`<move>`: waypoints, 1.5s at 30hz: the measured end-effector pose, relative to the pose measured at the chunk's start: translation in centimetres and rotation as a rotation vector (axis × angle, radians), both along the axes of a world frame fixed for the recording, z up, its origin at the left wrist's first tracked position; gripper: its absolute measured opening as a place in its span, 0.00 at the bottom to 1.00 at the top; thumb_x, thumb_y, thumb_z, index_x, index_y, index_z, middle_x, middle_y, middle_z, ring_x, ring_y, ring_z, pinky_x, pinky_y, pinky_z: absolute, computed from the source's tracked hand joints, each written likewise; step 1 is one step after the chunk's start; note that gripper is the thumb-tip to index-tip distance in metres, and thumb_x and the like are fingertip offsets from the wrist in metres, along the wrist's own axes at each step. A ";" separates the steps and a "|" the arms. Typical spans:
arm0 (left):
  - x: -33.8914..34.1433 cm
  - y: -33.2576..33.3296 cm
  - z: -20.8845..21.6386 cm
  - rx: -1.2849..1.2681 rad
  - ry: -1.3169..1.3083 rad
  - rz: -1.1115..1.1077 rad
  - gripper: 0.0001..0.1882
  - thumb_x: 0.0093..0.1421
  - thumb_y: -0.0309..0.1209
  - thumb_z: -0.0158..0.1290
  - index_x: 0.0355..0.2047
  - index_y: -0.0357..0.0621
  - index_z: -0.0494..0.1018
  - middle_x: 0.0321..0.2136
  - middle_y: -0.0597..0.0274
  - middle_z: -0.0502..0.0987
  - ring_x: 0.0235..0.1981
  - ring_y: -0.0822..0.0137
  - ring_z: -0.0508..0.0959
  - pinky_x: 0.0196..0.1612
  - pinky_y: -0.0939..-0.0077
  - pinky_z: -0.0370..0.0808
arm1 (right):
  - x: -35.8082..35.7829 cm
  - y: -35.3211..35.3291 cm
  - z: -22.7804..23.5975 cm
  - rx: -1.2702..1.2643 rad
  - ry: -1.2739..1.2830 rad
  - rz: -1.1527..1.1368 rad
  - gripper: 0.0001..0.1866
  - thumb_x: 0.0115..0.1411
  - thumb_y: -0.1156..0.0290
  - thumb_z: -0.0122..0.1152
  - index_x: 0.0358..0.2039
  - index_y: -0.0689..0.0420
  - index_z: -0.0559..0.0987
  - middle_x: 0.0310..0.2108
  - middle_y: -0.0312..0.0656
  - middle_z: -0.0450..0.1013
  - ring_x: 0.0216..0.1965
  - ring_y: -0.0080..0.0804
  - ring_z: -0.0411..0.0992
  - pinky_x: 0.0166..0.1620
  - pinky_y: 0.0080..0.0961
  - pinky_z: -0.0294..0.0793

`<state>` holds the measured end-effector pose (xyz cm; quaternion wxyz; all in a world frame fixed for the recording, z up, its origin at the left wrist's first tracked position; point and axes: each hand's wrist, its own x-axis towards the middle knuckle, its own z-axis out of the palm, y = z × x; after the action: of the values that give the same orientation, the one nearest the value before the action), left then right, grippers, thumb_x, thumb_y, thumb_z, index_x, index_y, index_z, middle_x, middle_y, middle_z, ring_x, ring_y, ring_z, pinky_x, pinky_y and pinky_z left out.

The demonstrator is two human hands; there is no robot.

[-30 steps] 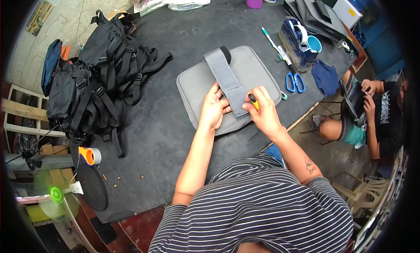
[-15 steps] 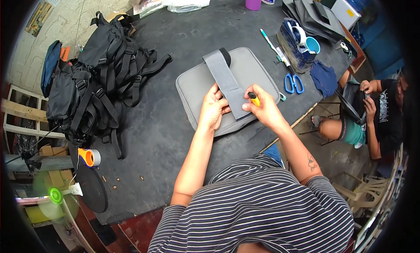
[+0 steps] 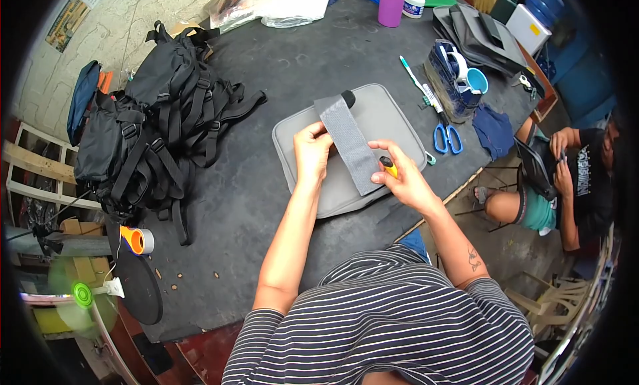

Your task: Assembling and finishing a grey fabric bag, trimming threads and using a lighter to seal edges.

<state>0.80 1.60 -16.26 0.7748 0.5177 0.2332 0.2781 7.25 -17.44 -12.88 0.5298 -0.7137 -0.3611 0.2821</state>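
A flat grey padded panel (image 3: 386, 115) lies on the dark worktable (image 3: 266, 72) in front of me. A wide grey strap (image 3: 346, 142) runs across it, with a black end at the far side. My left hand (image 3: 311, 150) presses on the panel beside the strap's left edge. My right hand (image 3: 403, 175) grips a small yellow and black tool (image 3: 388, 165) at the strap's near right edge, fingers touching the strap.
A heap of black backpacks (image 3: 160, 132) fills the table's left. Blue-handled scissors (image 3: 444, 137), pens, a blue cup (image 3: 476, 80) and a purple bottle (image 3: 391, 4) lie at the right and back. An orange tape roll (image 3: 136, 240) sits front left. Another person (image 3: 572, 178) sits at the right.
My right hand has shifted slightly right and nearer along the strap's edge with the yellow tool. The left hand has stayed on the panel.
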 end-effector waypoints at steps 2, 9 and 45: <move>0.1 0.1 0.0 -0.064 0.012 -0.001 0.11 0.56 0.21 0.54 0.39 0.30 0.76 0.30 0.60 0.80 0.27 0.72 0.79 0.32 0.79 0.77 | -0.1 -0.1 0.7 -0.011 -0.018 0.012 0.27 0.53 0.83 0.59 0.55 0.55 0.68 0.50 0.36 0.67 0.44 0.22 0.65 0.51 0.21 0.68; -0.5 -0.4 -0.5 -0.299 -0.063 0.027 0.08 0.58 0.23 0.52 0.37 0.31 0.76 0.31 0.58 0.80 0.28 0.69 0.80 0.31 0.77 0.79 | -0.4 -0.2 0.4 0.119 -0.051 -0.006 0.27 0.54 0.82 0.57 0.56 0.56 0.68 0.54 0.40 0.68 0.52 0.26 0.67 0.53 0.22 0.67; -3.2 -0.5 0.5 -0.087 -0.080 -0.158 0.20 0.54 0.18 0.55 0.49 0.31 0.70 0.41 0.56 0.78 0.41 0.70 0.77 0.50 0.76 0.70 | -2.3 0.0 0.1 -0.218 -0.554 0.127 0.32 0.53 0.81 0.55 0.60 0.46 0.67 0.29 0.45 0.67 0.29 0.43 0.70 0.35 0.36 0.71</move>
<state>-2.43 1.10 -15.73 0.8247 0.4887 0.1728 0.2262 4.97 -17.44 -12.74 0.3130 -0.7919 -0.5034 0.1465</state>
